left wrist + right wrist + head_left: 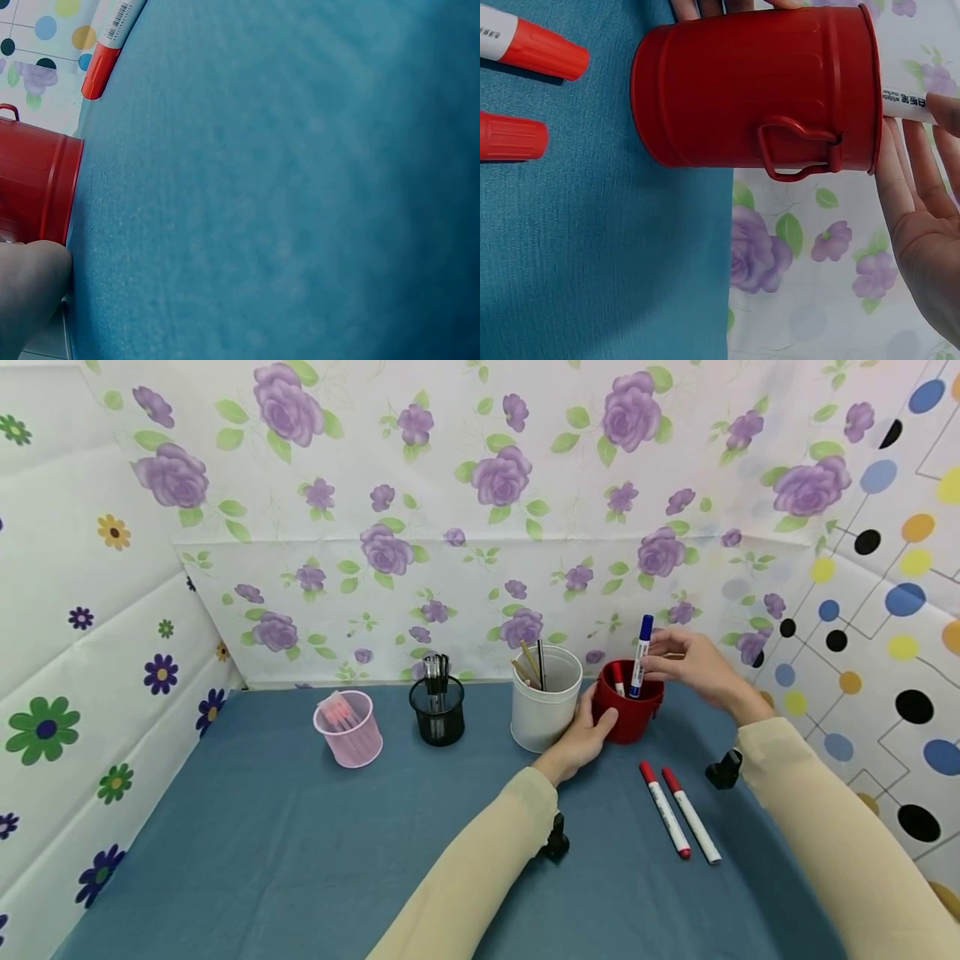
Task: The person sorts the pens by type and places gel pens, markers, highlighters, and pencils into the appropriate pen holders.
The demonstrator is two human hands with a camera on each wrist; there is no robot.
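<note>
My left hand [581, 742] grips the side of a small red pail [630, 727], thumb in front. My right hand [693, 664] pinches a blue-capped whiteboard marker [642, 656] upright, its lower end inside the pail's mouth. A red-and-white marker [618, 675] stands in the same pail. In the right wrist view, the pail [735, 90] shows its wire handle, with the white marker barrel [906, 103] at its rim. Two red-capped markers [666, 814] [693, 818] lie side by side on the cloth in front of the pail.
Beside the left hand stands a white canister [536, 718] holding pencils. Further left are a black mesh cup [442, 727] of pens and a pink basket [358, 743] with pink-and-white items. Flowered sheeting [450, 485] backs the blue cloth [300, 860].
</note>
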